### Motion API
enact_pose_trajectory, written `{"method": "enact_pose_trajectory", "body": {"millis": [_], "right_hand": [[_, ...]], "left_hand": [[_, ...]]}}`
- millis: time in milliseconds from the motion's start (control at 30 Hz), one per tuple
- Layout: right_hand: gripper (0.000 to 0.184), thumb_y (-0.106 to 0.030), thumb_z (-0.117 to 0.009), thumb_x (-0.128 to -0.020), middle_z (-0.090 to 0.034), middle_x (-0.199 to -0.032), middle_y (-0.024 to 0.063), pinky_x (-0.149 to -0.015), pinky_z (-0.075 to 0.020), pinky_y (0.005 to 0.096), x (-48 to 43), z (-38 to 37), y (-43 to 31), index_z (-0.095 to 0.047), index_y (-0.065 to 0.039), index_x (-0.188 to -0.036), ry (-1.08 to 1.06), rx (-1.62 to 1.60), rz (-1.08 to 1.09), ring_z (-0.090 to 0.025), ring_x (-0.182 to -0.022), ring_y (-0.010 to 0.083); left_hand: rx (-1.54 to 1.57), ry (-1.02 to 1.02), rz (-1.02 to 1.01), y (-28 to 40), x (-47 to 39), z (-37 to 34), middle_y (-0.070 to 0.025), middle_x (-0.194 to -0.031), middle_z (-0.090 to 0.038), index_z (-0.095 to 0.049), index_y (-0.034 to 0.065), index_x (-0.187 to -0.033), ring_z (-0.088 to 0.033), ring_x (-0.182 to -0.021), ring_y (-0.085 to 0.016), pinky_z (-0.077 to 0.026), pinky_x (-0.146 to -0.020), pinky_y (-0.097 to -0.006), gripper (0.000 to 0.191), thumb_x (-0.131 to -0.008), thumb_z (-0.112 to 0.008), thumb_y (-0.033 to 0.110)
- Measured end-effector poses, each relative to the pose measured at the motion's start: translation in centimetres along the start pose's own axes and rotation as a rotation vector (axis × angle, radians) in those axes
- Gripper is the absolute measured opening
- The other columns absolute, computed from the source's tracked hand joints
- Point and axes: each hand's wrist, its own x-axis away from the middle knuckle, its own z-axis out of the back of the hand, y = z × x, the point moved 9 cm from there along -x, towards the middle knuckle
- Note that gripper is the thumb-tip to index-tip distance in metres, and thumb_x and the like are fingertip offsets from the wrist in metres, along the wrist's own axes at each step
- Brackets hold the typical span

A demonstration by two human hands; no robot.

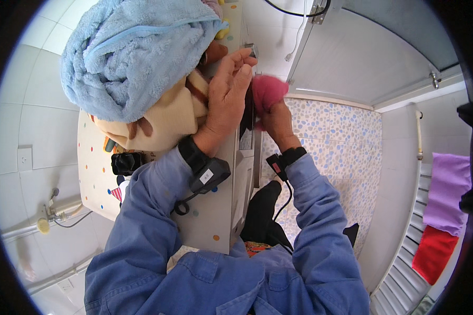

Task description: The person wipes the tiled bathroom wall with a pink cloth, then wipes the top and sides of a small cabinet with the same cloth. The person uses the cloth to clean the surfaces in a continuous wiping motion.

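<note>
My right hand [276,122] grips a bunched pink cloth [269,88], slightly blurred, beside the front of a cabinet-like unit. My left hand [228,94] lies along the unit's top edge, holding nothing, its fingers stretched forward and a little bent. Against that hand rests a cream blanket with brown marks [161,118], and a fluffy light-blue blanket [142,63] is heaped over it. The unit's top has a dotted cover [201,228]. Between my hands there is a dark area at the unit's front; I cannot tell whether it is fabric or an opening.
A black object [127,163] sits on the cover beside my left sleeve. Ahead on the right is a grey door [351,55] above the pebble-patterned tile floor [347,157]. Purple [447,193] and red cloths [435,254] hang on a white radiator [398,252].
</note>
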Motion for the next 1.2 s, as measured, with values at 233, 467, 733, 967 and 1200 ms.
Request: {"method": "enact_pose_trajectory", "body": {"millis": [233, 467, 733, 967, 1200], "right_hand": [[0.047, -0.012, -0.067, -0.081, -0.061, -0.121, 0.023, -0.086, -0.0514, 0.0475, -6.5, -1.9, 2.9, -0.06, -0.015, -0.127, -0.08, 0.141, -0.035, -0.061, -0.106, 0.0435], [0.031, -0.017, -0.064, -0.083, -0.071, -0.099, 0.022, -0.081, -0.052, 0.0481, -10.2, -4.3, 8.8, -0.069, -0.01, -0.113, -0.222, 0.407, -0.201, -0.067, -0.094, 0.0406], [0.026, -0.014, -0.062, -0.082, -0.069, -0.098, 0.025, -0.08, -0.0515, 0.0494, -20.5, -2.2, 4.2, -0.068, -0.006, -0.106, 0.046, 0.076, 0.145, -0.064, -0.096, 0.0449], [0.023, -0.021, -0.066, -0.083, -0.069, -0.09, 0.0236, -0.079, -0.0531, 0.0479, -17.8, -4.8, 8.7, -0.07, -0.005, -0.099, -0.152, 0.391, 0.015, -0.066, -0.091, 0.0434], [0.022, -0.02, -0.071, -0.079, -0.068, -0.088, 0.0248, -0.079, -0.0536, 0.0487, -18.7, -4.7, 7.7, -0.073, -0.001, -0.091, -0.152, 0.428, 0.205, -0.066, -0.085, 0.0437]], "left_hand": [[0.043, -0.016, 0.055, 0.0, 0.0, -0.1, -0.0081, -0.118, -0.059, -0.05, -0.0019, -0.133, -0.053, -0.112, -0.014, -0.039, -0.102, -0.0285, 0.035, -0.104, -0.048, 0.018], [-0.027, -0.035, 0.076, -0.2, -0.1, 0.0, -0.0087, -0.122, -0.058, -0.048, -0.0016, -0.135, -0.05, -0.117, -0.014, -0.034, -0.107, -0.0297, 0.035, -0.104, -0.046, 0.014], [-0.072, -0.086, 0.07, -0.7, -0.3, 0.0, -0.0104, -0.123, -0.056, -0.047, -0.0015, -0.137, -0.048, -0.121, -0.016, -0.031, -0.111, -0.0324, 0.037, -0.103, -0.045, 0.013], [-0.106, -0.097, 0.084, -0.6, -0.5, 0.0, -0.0113, -0.124, -0.057, -0.046, -0.0019, -0.138, -0.048, -0.121, -0.016, -0.029, -0.113, -0.0339, 0.04, -0.102, -0.047, 0.014], [-0.062, -0.096, 0.115, -1.0, -0.4, -0.1, -0.0104, -0.123, -0.056, -0.047, -0.0015, -0.137, -0.048, -0.12, -0.015, -0.031, -0.11, -0.032, 0.039, -0.102, -0.048, 0.014]]}}
